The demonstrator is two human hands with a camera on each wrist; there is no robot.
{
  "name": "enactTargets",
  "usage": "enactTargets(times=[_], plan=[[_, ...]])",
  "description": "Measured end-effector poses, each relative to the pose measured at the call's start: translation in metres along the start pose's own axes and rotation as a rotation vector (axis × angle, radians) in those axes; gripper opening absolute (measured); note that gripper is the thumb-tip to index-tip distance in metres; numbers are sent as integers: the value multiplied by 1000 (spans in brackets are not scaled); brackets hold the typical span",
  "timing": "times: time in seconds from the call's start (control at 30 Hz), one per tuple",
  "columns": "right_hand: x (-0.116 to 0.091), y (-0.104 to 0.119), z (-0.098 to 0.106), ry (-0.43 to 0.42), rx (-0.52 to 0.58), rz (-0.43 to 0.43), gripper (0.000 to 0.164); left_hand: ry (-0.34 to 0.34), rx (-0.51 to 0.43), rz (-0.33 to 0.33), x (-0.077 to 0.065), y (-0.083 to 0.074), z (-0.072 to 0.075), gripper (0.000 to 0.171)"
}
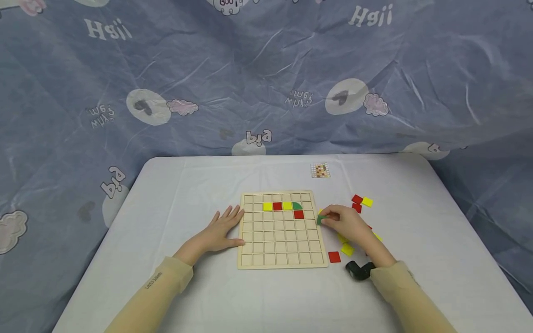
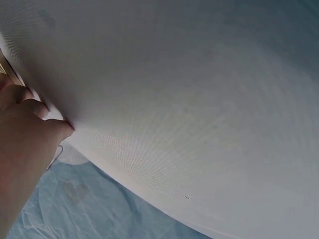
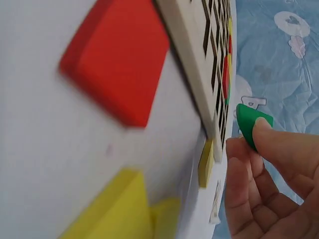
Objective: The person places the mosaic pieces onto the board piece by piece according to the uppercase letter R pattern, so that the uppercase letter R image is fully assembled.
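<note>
A wooden grid board [image 1: 281, 259] lies on the white table [image 1: 216, 185], with yellow, red and green tiles in its upper rows. My left hand [image 1: 222, 229] rests flat on the table, fingers straight, against the board's left edge [image 2: 7, 69]. My right hand [image 1: 343, 222] pinches a green tile [image 1: 319, 220] just off the board's right edge; the right wrist view shows the green tile [image 3: 251, 124] held between fingertips [image 3: 261, 127] beside the board [image 3: 192, 74].
Loose red tiles [image 1: 357, 200] and yellow tiles [image 1: 367, 201] lie right of the board, with a red one [image 1: 334, 257] near my wrist. A small pattern card [image 1: 320, 170] lies farther back. A black wrist strap [image 1: 359, 270] shows. Blue printed cloth hangs behind.
</note>
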State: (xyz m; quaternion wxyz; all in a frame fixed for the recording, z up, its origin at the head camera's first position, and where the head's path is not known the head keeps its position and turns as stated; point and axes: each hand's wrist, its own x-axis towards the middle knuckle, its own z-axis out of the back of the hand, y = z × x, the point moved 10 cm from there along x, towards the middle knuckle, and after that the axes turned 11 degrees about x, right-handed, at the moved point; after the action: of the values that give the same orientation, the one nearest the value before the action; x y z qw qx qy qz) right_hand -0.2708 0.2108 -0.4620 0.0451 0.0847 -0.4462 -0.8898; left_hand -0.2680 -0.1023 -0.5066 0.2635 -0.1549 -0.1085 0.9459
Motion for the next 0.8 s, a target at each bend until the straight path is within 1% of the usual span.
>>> enactTargets(times=[0.2, 0.4, 0.6, 0.8], plan=[[10, 14, -17, 12, 66, 8, 15, 0, -11, -4, -1, -1, 1, 94], [15, 20, -35, 49, 72, 3, 9, 1, -1, -15, -1, -1, 1, 93], [19, 25, -47, 72, 37, 13, 6, 1, 3, -11, -1, 0, 2, 94], [22, 29, -51, 49, -25, 36, 4, 6, 8, -6, 0, 0, 0, 94]])
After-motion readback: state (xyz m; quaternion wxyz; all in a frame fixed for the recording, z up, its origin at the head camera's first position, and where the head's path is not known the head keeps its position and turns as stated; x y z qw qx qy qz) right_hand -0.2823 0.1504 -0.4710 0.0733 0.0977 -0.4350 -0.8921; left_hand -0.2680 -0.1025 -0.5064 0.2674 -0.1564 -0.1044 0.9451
